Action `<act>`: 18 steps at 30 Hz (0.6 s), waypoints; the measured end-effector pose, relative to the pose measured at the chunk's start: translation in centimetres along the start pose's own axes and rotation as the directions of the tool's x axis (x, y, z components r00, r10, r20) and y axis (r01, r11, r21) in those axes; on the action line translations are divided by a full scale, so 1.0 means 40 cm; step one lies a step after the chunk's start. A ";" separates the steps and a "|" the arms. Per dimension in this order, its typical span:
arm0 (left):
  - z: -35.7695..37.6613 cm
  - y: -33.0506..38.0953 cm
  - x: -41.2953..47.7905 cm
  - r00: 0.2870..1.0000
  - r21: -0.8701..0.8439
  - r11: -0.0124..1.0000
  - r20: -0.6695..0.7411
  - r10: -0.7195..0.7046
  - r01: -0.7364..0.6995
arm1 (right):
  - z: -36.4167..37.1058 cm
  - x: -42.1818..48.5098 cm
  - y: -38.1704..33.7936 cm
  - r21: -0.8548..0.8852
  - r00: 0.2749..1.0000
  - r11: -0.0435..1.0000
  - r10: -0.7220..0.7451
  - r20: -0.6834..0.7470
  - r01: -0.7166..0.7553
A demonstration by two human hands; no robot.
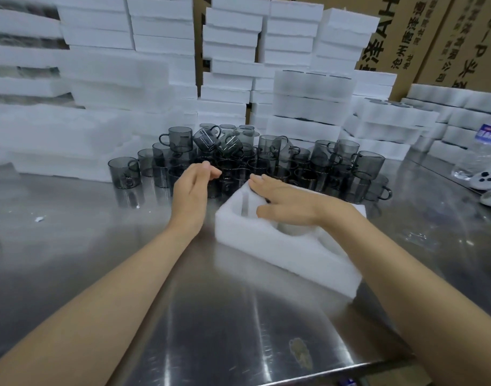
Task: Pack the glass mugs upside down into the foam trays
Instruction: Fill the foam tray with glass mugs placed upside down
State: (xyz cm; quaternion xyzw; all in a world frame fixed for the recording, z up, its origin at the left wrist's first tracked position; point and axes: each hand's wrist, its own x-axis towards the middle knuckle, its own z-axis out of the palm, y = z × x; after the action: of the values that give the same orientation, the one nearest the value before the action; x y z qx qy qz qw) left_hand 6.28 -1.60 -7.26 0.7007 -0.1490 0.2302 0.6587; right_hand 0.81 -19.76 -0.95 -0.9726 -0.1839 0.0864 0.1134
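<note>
— On the steel table [210, 316], what's nearest?
— An empty foam tray [280, 254]; my right hand [284, 200] lies flat on it, fingers straight. My left hand [192, 188] hovers open, holding nothing, near the smoky glass mugs [347, 160] clustered behind.

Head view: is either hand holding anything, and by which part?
Nothing is held. The left hand is open in front of the glass mugs; the right hand rests flat on the foam tray, fingers straight.

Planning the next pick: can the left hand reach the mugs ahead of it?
Probably yes: the left hand hovers open right at the mugs, with nothing between them.
</note>
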 end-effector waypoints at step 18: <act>-0.002 -0.028 0.015 0.999 0.384 0.923 -0.012 -0.029 0.032 | 0.018 0.086 0.035 0.496 0.967 0.832 -0.188 -0.172 0.250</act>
State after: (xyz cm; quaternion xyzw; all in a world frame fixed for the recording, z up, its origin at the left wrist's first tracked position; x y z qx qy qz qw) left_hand 7.34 -1.37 -7.91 0.8176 -0.0881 0.2468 0.5127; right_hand 4.26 -19.58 -2.44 -0.8829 -0.2574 0.0623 0.3879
